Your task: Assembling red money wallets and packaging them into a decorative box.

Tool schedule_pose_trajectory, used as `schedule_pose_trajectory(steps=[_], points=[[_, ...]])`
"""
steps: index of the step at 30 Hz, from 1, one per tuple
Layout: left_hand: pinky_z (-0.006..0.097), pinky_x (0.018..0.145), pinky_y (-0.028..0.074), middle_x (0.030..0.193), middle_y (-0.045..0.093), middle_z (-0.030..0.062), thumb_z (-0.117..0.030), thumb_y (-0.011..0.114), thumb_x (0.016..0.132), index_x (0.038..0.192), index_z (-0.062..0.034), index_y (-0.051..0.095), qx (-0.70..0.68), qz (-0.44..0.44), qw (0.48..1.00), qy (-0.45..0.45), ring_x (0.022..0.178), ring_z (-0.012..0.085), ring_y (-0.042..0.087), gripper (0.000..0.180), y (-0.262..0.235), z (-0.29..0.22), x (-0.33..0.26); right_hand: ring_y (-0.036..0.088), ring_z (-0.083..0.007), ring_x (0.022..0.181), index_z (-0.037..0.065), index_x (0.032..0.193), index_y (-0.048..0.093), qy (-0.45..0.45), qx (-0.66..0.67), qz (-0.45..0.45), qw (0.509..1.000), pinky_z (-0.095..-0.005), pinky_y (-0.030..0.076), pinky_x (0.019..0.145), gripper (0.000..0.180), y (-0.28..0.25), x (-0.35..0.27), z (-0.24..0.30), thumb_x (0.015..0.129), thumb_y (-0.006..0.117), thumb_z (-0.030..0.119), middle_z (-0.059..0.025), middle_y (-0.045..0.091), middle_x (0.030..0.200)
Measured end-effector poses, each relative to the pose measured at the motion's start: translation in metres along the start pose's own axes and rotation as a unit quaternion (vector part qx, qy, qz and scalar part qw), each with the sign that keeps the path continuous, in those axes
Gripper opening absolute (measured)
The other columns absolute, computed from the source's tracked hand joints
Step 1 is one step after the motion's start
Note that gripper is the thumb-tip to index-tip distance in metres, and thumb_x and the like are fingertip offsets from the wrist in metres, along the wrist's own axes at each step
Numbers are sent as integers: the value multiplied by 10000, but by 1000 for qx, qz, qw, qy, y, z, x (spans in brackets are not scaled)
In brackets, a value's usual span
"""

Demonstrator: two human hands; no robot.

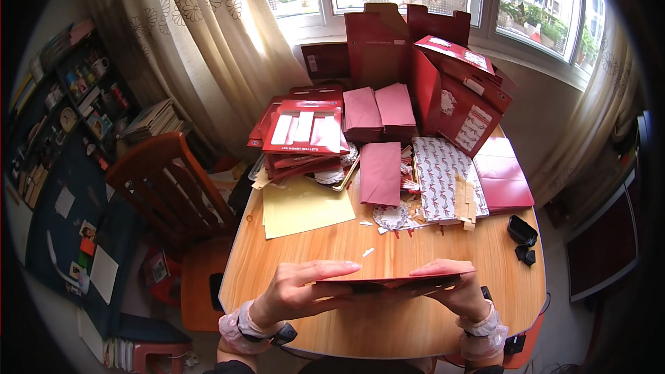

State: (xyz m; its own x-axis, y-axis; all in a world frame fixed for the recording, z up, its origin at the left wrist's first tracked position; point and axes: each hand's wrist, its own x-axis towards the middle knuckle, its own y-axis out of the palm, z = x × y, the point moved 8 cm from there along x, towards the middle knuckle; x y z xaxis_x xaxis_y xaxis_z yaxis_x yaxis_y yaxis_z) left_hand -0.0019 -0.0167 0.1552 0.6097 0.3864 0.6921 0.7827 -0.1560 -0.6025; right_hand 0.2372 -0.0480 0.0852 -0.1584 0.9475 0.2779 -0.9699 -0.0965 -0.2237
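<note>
Above the near part of the table, my left hand (pixel 303 292) and my right hand (pixel 451 287) grip a flat red cardboard piece (pixel 398 280) by its two ends. It is tilted nearly edge-on, so its face and what lies beneath it are hidden. My thumbs or fingers lie along its upper edge. Beyond it lie a single pink envelope (pixel 380 174), two stacks of pink envelopes (pixel 363 111) and a pile of red packets with white windows (pixel 305 128). Yellow paper sheets (pixel 308 209) lie in front of that pile.
A patterned paper pad (pixel 443 173) with tan strips (pixel 463 201) and a red-pink stack (pixel 504 173) lie at right. Red cardboard boxes (pixel 460 93) stand by the window. Small black items (pixel 523 232) sit near the right edge. A wooden chair (pixel 176 194) stands left.
</note>
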Motion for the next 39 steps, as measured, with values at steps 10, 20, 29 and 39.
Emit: schedule_pose_trajectory(steps=[10,20,29,39], points=[[301,674,619,1017,748,73,-96,854,728,1023,-53,759,-48,14,998,-42,789,224,746,314,3,8,-8,718,-196,850,-10,1051,733,-15,-36,7,999,-287,552,751,284,1,2,3,781,817,16,-110,742,941],[327,749,615,1064,701,179,-55,899,694,1240,-54,598,-95,-137,985,-34,894,264,724,624,0,36,-18,706,-156,917,-19,1054,725,16,8,-51,999,-286,567,816,353,-4,-3,-3,723,838,-69,-81,750,1036],[344,842,623,1152,663,134,-36,872,753,1212,-38,497,-190,-184,954,-141,1013,227,711,592,13,66,-44,663,-203,1027,84,1118,331,-26,79,-182,980,-299,603,828,624,-36,-7,-8,747,789,-121,-97,546,1090],[330,854,615,1084,685,135,56,826,766,1089,2,581,-224,-141,949,-169,1026,222,693,409,19,79,-47,648,-142,966,14,1034,603,-83,119,-215,966,-269,594,817,349,-42,-10,-11,766,733,-169,-66,579,1042]])
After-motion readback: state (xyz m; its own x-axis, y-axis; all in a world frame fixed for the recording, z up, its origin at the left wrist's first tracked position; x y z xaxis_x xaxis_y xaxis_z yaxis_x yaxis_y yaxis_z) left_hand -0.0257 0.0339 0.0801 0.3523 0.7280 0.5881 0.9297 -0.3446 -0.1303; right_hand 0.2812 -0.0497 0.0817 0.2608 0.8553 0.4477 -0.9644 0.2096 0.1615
